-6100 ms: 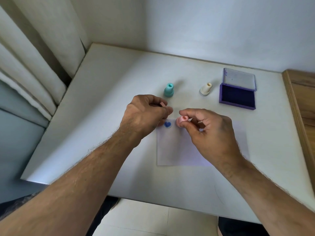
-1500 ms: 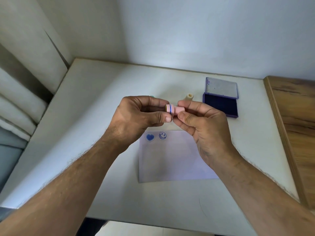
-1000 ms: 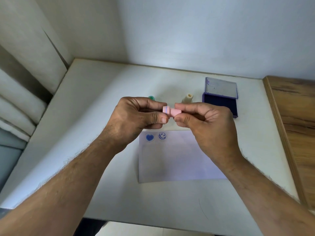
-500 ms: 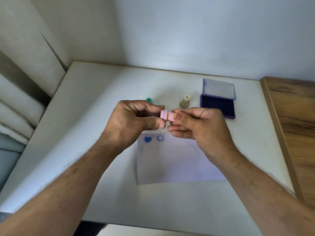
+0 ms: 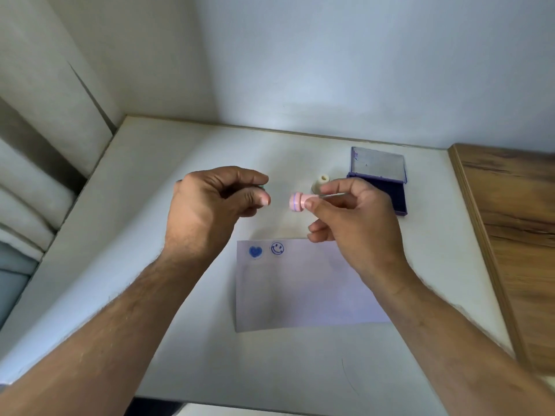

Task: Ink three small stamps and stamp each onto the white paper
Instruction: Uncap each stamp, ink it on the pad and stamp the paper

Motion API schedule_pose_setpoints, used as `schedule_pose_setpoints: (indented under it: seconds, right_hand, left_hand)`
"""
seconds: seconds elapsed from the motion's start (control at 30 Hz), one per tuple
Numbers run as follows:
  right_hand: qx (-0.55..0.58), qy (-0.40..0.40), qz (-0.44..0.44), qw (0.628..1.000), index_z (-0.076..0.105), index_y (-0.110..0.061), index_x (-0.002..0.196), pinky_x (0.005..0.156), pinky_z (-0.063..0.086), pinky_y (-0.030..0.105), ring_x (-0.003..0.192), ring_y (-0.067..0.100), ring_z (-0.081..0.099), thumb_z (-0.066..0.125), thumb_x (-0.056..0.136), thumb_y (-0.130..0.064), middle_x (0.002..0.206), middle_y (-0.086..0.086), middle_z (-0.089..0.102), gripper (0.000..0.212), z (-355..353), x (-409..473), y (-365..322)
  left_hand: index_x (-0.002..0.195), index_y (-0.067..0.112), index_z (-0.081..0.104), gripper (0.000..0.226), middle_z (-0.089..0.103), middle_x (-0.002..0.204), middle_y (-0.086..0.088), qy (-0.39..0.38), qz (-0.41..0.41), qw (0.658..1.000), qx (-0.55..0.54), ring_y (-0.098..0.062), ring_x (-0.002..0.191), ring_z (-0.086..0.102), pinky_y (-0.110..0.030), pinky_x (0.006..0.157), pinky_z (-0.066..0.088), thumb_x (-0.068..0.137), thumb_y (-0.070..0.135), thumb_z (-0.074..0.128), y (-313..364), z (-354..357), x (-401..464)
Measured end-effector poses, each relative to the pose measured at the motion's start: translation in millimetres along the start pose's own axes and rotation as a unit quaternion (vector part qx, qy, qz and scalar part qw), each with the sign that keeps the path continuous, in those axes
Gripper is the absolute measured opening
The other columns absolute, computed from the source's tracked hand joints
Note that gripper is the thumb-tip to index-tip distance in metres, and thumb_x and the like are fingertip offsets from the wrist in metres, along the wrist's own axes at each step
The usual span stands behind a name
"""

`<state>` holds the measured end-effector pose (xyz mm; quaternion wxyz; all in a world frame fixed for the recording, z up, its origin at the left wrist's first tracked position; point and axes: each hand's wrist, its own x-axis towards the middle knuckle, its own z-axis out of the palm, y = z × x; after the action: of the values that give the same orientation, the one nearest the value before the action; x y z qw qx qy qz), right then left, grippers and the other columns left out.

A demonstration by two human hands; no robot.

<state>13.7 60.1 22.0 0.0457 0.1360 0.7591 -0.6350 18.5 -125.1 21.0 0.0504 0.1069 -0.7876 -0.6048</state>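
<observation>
Teal stamp (image 5: 262, 186) mostly hidden behind left hand (image 5: 210, 211), whose fingers (image 5: 255, 201) curl nearly closed, contents impossible to tell. Pink stamp (image 5: 298, 202) pinched sideways in right hand (image 5: 351, 217) fingers, raised over surface (image 5: 144, 235). Cream stamp (image 5: 320, 183) and open ink pad (image 5: 387, 187) just beyond. White paper (image 5: 300, 289) below, bearing heart (image 5: 255, 251) and smiley (image 5: 277, 248). Wooden panel (image 5: 516, 235) rightward, cut off.

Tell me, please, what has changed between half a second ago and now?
The left hand has let go of the small pink stamp and drawn away to the left; the right hand alone now pinches it. The white paper keeps its blue heart print and smiley print; the purple ink pad stays open.
</observation>
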Motion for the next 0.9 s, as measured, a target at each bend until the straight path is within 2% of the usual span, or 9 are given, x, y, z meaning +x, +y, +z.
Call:
schedule_pose_setpoints:
  seconds: [0.1,0.17,0.23,0.37,0.5,0.63,0.8,0.83,0.9]
  right_hand:
    - [-0.179,0.023,-0.123,0.976,0.070,-0.023,0.090,0.053,0.059,0.030,0.052,0.008,0.063,0.079,0.078,-0.025,0.083,-0.011,0.073,0.016,4,3,3]
    - [-0.249,0.024,-0.201,0.947,0.070,-0.024,0.093,0.064,0.057,0.027,0.058,0.002,0.056,0.074,0.082,-0.022,0.084,-0.014,0.072,0.012,8,5,4]
    - [-0.287,0.026,-0.247,0.925,0.070,-0.023,0.096,0.072,0.053,0.024,0.063,0.004,0.054,0.071,0.084,-0.021,0.088,-0.012,0.073,0.011,12,12,2]
    - [-0.338,0.011,-0.241,0.910,0.071,-0.021,0.101,0.078,0.055,0.027,0.081,0.014,0.067,0.068,0.086,-0.020,0.093,-0.005,0.075,0.015,19,30,-5]
    - [-0.378,0.006,-0.234,0.895,0.071,-0.019,0.106,0.077,0.054,0.027,0.087,0.020,0.065,0.066,0.088,-0.020,0.100,0.001,0.072,0.018,26,38,-1]
    - [-0.375,0.004,-0.219,0.901,0.069,-0.020,0.107,0.079,0.052,0.026,0.094,0.019,0.064,0.066,0.088,-0.021,0.103,0.000,0.071,0.019,27,39,5]
    - [-0.350,0.030,-0.284,0.892,0.067,-0.020,0.113,0.070,0.044,0.020,0.066,-0.004,0.050,0.069,0.086,-0.021,0.105,-0.002,0.065,0.027,27,30,4]
    - [-0.350,0.034,-0.307,0.884,0.067,-0.019,0.114,0.071,0.049,0.023,0.067,-0.001,0.054,0.069,0.086,-0.021,0.106,-0.001,0.066,0.028,28,28,3]
    - [-0.380,0.021,-0.347,0.857,0.067,-0.018,0.117,0.073,0.056,0.033,0.080,0.018,0.064,0.067,0.084,-0.019,0.105,0.001,0.068,0.033,32,25,-1]
  left_hand:
    - [0.082,0.025,0.079,0.017,0.078,0.074,0.003,0.017,-0.007,1.000,0.007,-0.020,0.067,0.073,-0.032,0.078,0.062,0.080,0.008,0.077,-3,3,-1]
    - [0.082,0.024,0.079,0.017,0.077,0.073,0.005,0.032,-0.013,0.999,0.002,-0.019,0.068,0.073,-0.034,0.080,0.062,0.079,0.007,0.078,-3,3,0]
    - [0.082,0.025,0.078,0.019,0.077,0.072,0.006,0.050,-0.020,0.999,-0.002,-0.020,0.070,0.074,-0.035,0.081,0.062,0.079,0.007,0.077,-4,1,2]
    - [0.086,0.025,0.077,0.021,0.076,0.073,0.008,0.068,-0.026,0.997,-0.002,-0.010,0.070,0.072,-0.031,0.082,0.061,0.079,0.006,0.078,-3,0,4]
    - [0.087,0.026,0.077,0.022,0.076,0.075,0.010,0.074,-0.028,0.997,-0.005,-0.006,0.071,0.072,-0.028,0.083,0.060,0.078,0.005,0.079,-2,3,5]
    - [0.083,0.029,0.076,0.025,0.076,0.074,0.013,0.076,-0.022,0.997,-0.009,-0.007,0.070,0.072,-0.031,0.083,0.061,0.079,0.005,0.078,-2,4,5]
    - [0.083,0.029,0.076,0.023,0.076,0.073,0.011,0.081,-0.013,0.997,-0.016,-0.011,0.071,0.072,-0.034,0.083,0.061,0.078,0.006,0.079,-2,3,4]
    - [0.083,0.029,0.076,0.023,0.076,0.073,0.011,0.083,-0.013,0.996,-0.018,-0.010,0.071,0.072,-0.033,0.083,0.061,0.079,0.007,0.079,-3,3,5]
    - [0.083,0.030,0.076,0.023,0.076,0.073,0.011,0.086,-0.011,0.996,-0.017,-0.008,0.071,0.072,-0.031,0.083,0.061,0.079,0.007,0.079,-3,3,4]
